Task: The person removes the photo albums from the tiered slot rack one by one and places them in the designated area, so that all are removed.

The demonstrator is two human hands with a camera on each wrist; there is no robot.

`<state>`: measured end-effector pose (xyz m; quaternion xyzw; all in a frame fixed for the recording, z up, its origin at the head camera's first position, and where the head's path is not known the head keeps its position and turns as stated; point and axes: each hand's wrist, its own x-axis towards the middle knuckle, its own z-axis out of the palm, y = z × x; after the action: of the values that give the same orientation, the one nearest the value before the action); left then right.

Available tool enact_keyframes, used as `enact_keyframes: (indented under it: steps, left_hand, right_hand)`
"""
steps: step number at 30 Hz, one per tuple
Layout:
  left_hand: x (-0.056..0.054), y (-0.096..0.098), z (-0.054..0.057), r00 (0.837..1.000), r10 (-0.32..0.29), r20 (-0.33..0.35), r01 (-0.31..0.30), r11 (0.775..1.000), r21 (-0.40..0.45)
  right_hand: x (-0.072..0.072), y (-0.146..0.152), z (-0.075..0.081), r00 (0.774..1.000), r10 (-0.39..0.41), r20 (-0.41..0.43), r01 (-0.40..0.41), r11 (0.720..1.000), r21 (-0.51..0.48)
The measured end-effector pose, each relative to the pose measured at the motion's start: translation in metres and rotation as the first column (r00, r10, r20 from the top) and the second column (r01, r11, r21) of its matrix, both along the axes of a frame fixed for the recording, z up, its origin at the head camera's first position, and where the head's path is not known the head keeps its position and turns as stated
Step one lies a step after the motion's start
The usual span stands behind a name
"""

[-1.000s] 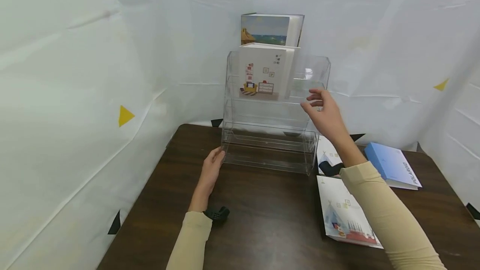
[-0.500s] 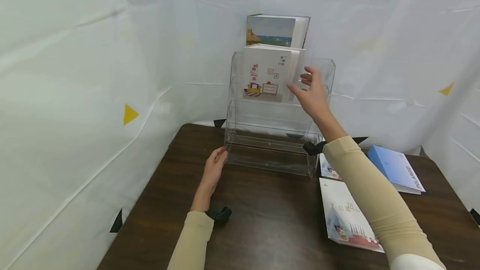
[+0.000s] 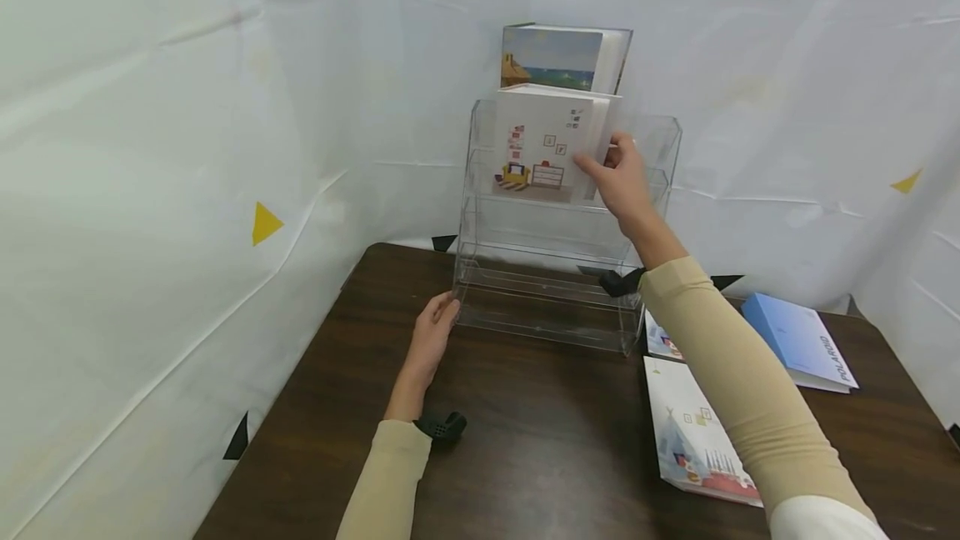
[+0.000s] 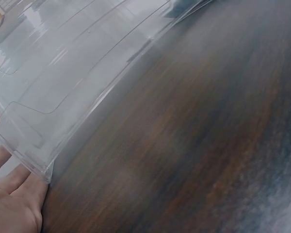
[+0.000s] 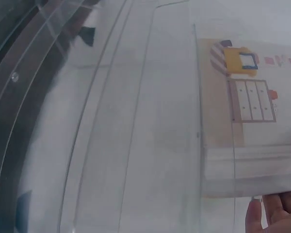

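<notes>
A clear acrylic display rack (image 3: 543,328) with stepped tiers stands on the dark wooden table. In the head view my left hand (image 3: 433,338) holds its lower left side; in the left wrist view the thumb and fingers lie either side of the clear panel. A white photo album (image 3: 536,136), its cover drawn with a yellow armchair and a chest of drawers, sits upright in an upper tier. My right hand (image 3: 621,180) pinches its right edge, thumb on the front and fingers behind. Above and behind it stands another album (image 3: 558,57) with a seaside picture.
To the right of the rack lies a white album with a tent drawing (image 3: 693,432). A similar one (image 3: 660,336) is partly hidden behind the right forearm. A blue album (image 3: 802,340) marked POLAROID lies farther right. White sheeting (image 3: 787,90) hangs behind the table.
My right hand has moved up and left from beside the rack to the armchair album, and its thumb and fingers have closed on the right edge. The left hand keeps its hold.
</notes>
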<state>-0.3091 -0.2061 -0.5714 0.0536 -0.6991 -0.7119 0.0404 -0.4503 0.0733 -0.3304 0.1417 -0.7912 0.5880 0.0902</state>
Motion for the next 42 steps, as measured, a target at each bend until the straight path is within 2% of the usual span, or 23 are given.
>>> enact_keyframes:
  steps: [7, 13, 24, 29, 37, 42]
  left_hand:
    - [-0.002, 0.0, -0.002, 1.0, 0.003, -0.009, -0.003, 1.0, 0.005]
    - [-0.002, -0.003, -0.003, 1.0, -0.002, -0.008, 0.002, 1.0, 0.005]
    - [0.003, -0.008, -0.002, 1.0, 0.02, 0.019, -0.02, 1.0, -0.024]
    - [0.003, -0.008, -0.002, 0.999, 0.032, 0.013, -0.031, 0.999, -0.019]
    - [0.002, -0.004, -0.001, 0.999, 0.031, 0.032, -0.031, 0.999, -0.026]
    - [0.001, -0.002, -0.001, 0.998, 0.046, 0.03, -0.045, 0.999, -0.024]
  right_hand:
    - [-0.008, 0.01, 0.004, 0.994, 0.092, 0.06, -0.092, 0.996, -0.008]
    - [-0.013, 0.011, 0.003, 0.987, 0.11, 0.114, -0.106, 0.994, -0.037]
    - [-0.009, -0.005, -0.008, 0.994, 0.079, 0.071, -0.07, 0.99, -0.12]
    - [-0.01, -0.012, -0.008, 0.995, 0.092, 0.026, -0.087, 0.982, -0.166]
    - [-0.007, -0.015, -0.007, 0.993, 0.114, -0.001, -0.111, 0.964, -0.243]
    - [-0.008, -0.014, -0.004, 0.992, 0.123, -0.018, -0.124, 0.962, -0.243]
